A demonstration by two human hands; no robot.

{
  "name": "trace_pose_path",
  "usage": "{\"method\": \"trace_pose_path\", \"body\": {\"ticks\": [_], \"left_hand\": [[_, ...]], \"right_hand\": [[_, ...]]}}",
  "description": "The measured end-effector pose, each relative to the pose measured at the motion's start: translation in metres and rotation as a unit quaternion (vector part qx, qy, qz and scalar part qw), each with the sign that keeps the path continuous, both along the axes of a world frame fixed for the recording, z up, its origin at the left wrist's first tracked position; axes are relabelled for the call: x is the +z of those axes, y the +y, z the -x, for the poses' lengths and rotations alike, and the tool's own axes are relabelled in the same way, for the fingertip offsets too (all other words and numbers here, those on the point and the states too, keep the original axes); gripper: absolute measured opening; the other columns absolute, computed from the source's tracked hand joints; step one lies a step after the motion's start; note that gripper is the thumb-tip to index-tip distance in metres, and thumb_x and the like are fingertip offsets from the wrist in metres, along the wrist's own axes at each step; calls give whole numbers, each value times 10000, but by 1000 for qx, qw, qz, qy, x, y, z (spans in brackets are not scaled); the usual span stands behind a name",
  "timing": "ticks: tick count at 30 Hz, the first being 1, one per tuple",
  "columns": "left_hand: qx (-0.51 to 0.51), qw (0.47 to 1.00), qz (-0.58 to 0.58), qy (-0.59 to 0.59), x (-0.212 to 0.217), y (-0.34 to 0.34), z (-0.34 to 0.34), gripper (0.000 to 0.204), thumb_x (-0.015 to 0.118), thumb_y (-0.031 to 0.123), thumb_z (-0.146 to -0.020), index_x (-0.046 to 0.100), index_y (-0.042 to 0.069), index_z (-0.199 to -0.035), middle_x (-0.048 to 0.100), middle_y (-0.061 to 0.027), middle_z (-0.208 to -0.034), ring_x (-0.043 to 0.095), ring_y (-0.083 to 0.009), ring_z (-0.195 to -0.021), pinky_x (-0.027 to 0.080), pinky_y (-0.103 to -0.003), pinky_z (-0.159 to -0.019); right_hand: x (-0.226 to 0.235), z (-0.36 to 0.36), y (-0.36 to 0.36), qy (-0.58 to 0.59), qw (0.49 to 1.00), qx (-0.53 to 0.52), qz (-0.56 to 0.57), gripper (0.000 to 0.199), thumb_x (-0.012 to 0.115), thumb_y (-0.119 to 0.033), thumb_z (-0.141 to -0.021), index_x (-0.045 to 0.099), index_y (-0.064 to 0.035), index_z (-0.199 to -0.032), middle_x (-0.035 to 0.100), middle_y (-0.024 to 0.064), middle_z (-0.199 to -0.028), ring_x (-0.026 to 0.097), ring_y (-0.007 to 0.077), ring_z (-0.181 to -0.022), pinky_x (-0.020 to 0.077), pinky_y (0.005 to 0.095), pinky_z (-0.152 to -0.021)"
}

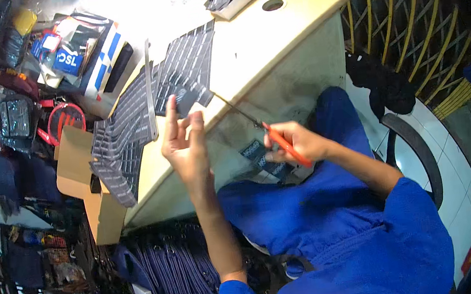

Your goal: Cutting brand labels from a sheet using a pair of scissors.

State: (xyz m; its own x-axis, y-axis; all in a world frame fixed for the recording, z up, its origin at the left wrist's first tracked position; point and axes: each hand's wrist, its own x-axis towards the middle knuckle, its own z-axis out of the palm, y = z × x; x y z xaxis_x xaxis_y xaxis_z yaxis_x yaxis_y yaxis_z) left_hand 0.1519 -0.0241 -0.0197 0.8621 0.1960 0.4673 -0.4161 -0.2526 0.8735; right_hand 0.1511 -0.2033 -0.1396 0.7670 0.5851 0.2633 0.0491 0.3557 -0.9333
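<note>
In the head view, the left hand (184,144) pinches a small dark label piece (187,102) at the beige table's (269,38) edge, its other fingers loosely extended. The right hand (296,143) is closed around orange-handled scissors (256,124), blades reaching the label piece.

Sheets of dark striped labels (180,72) are spread along the table's (270,44) left edge, some overhanging it. A small dark label (187,101) is pinched at the front edge. Blue-and-white packages (82,54) are piled beyond the far left corner.
</note>
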Motion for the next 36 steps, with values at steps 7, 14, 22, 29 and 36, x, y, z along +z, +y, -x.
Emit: {"method": "trace_pose_path", "body": {"ticks": [7,14,22,29,36], "left_hand": [[2,999,15,-34,16,-18,-53,450,644,149,-846,507,-35,-1233,620,-72,-857,554,-81,-755,448,-210,-681],[-67,993,-88,-37,21,-40,-127,368,639,121,-841,564,-37,-1165,616,-53,-870,535,-63,-719,434,-196,-640],[-117,981,-142,-54,19,-60,-213,318,649,64,-800,608,-20,-1103,637,-33,-828,564,-63,-671,440,-194,-588],[-119,985,-120,-22,21,-90,-268,312,662,55,-763,633,-2,-1068,668,-91,-847,609,-96,-666,470,-219,-569],[13,957,-290,-4,12,-84,-315,413,696,240,-727,635,14,-1067,629,-250,-1005,619,-333,-944,476,-383,-851]], "right_hand": [[-64,9,-15,-141,963,41,227,215,674,-123,-723,516,12,-779,539,110,-665,520,191,-590,411,325,-554],[-117,5,-17,-201,935,28,290,357,645,-126,-730,542,-21,-1055,599,173,-837,596,307,-788,448,403,-666],[-156,2,-27,-128,922,57,362,506,594,-28,-663,536,-22,-1165,591,152,-1123,553,282,-1067,450,337,-866],[-161,-9,-26,-132,872,45,469,513,600,-126,-731,510,-69,-1233,536,135,-1232,481,299,-1169,399,348,-954],[-173,-13,-30,-182,862,-32,473,569,643,-231,-704,508,-36,-1222,553,184,-1185,531,320,-1100,434,350,-914]]}}
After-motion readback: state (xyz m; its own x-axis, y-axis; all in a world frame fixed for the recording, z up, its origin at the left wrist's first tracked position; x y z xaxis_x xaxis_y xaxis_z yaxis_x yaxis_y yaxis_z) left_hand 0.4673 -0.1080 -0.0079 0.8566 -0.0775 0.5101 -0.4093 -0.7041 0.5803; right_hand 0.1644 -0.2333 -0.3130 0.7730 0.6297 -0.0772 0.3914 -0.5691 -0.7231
